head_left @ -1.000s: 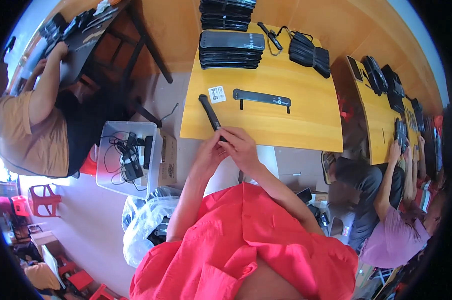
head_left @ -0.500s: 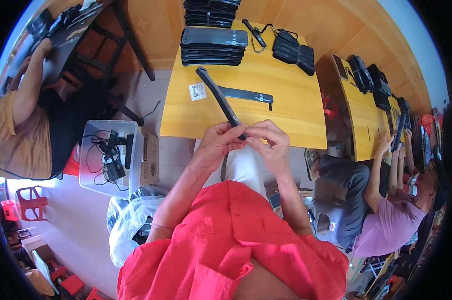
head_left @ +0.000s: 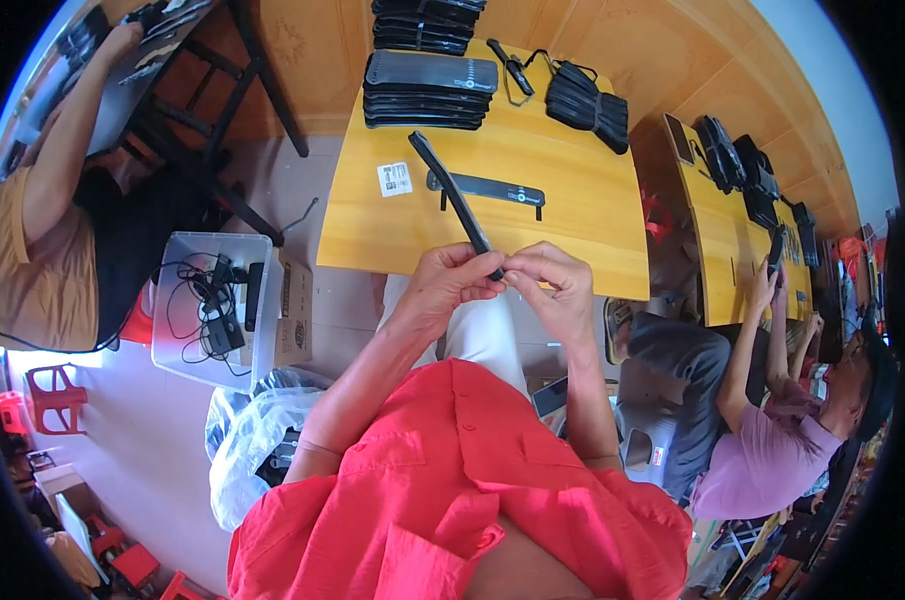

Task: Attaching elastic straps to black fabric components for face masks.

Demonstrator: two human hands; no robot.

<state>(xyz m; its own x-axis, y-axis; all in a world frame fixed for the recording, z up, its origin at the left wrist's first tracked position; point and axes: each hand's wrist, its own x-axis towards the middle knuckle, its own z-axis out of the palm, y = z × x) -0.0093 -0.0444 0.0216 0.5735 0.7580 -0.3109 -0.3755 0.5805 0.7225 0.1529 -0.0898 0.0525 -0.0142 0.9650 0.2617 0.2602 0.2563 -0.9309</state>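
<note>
left hand point(head_left: 450, 283) + right hand point(head_left: 550, 285): both gripping 1 black strip point(head_left: 452, 196) | table point(head_left: 372, 230): 1 strip point(head_left: 485, 189), 1 label point(head_left: 395, 179)

Single head-worn fisheye view, looking steeply down from above the wearer's chest. It faces forward over the counter point(head_left: 582, 215), close to both hands; straight edges bend toward the rim.

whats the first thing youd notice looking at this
Both hands meet at the near edge of the yellow table: the left hand and right hand pinch the near end of a long black strip that slants away over the tabletop. Behind it lies a second black strip, flat beside a small white label, and a stack of black trays sits at the far edge.
</note>
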